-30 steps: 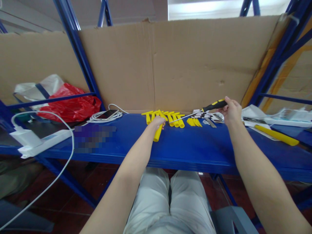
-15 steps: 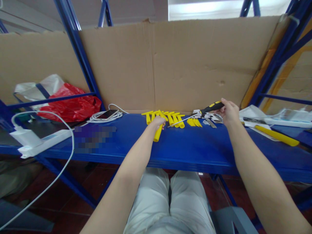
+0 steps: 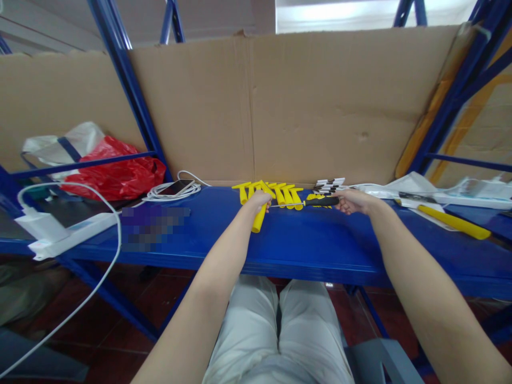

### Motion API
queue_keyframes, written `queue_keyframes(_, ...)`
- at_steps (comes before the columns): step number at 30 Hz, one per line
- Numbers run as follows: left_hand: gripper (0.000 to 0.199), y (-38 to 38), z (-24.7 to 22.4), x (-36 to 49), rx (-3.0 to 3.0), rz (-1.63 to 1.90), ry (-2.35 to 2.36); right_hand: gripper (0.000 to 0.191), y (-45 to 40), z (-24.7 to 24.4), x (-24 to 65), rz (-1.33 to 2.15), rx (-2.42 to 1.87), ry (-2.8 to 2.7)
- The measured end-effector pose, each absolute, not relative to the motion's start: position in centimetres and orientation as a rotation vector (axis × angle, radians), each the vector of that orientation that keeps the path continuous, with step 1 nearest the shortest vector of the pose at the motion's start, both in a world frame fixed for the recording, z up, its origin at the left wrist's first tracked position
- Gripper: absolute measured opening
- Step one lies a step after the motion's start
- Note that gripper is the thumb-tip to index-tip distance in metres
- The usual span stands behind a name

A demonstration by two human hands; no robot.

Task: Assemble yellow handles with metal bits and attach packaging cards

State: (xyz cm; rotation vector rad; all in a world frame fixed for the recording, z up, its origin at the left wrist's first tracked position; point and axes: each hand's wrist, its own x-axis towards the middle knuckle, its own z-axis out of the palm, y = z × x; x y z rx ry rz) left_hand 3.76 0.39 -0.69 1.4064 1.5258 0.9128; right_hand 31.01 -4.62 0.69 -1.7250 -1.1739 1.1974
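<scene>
My left hand (image 3: pixel 261 201) is closed around a yellow T-shaped plastic handle (image 3: pixel 258 221), its round lower end pointing toward me. My right hand (image 3: pixel 351 201) grips a screwdriver (image 3: pixel 322 201) by its black and yellow handle. The screwdriver lies nearly level, and its thin shaft points left to the yellow piece at my left hand. Whether the tip sits in a screw there is too small to tell. Behind lies a row of several similar yellow T-shaped handles (image 3: pixel 285 195). Small flat yellow pieces are partly hidden behind the screwdriver.
Black-and-white strips (image 3: pixel 328 185) lie at the back of the blue table (image 3: pixel 304 240). A long yellow-handled tool (image 3: pixel 454 221) and a white power strip (image 3: pixel 476 199) are on the right. At left are a coiled white cable (image 3: pixel 172 191), a red bag (image 3: pixel 120 168) and another power strip (image 3: pixel 74 233).
My right hand has come down and to the left with the screwdriver, which has gone from tilted to nearly level, its tip now by my left hand. My left hand has stayed in place.
</scene>
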Motion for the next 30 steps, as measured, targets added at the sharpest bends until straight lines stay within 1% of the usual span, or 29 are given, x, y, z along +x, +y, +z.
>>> queue_keyframes(4,0.018,0.6,-0.8,3.7,1.413,0.907,1.523,0.027,-4.5,0.0,30.1,1.227,-1.826,-1.258)
queue_keyframes(10,0.021,0.4,-0.6,3.8,1.436,0.876,1.523,0.03,-4.1,-0.8,29.6,1.238,-1.962,-1.424)
queue_keyframes(16,0.015,0.2,-0.6,3.8,1.456,0.897,1.527,0.02,-4.5,-0.6,29.1,1.143,-1.951,-1.508)
queue_keyframes(21,0.015,0.6,-0.7,4.0,1.537,0.857,1.508,0.031,-4.9,-0.4,29.3,1.139,-1.922,-1.575)
queue_keyframes(23,0.014,0.7,-0.8,4.1,1.591,0.853,1.514,0.032,-5.0,-0.4,29.3,1.135,-1.916,-1.596)
queue_keyframes(25,0.022,0.7,-0.8,4.3,1.659,0.846,1.553,0.03,-5.0,-0.4,29.5,1.129,-1.911,-1.61)
queue_keyframes(27,0.036,0.5,-0.7,4.6,1.76,0.817,1.614,0.023,-4.7,-0.4,29.9,1.084,-1.928,-1.62)
queue_keyframes(30,0.06,-0.4,-0.4,5.0,1.99,0.694,1.708,0.018,-3.9,-0.7,31.1,0.814,-1.99,-1.662)
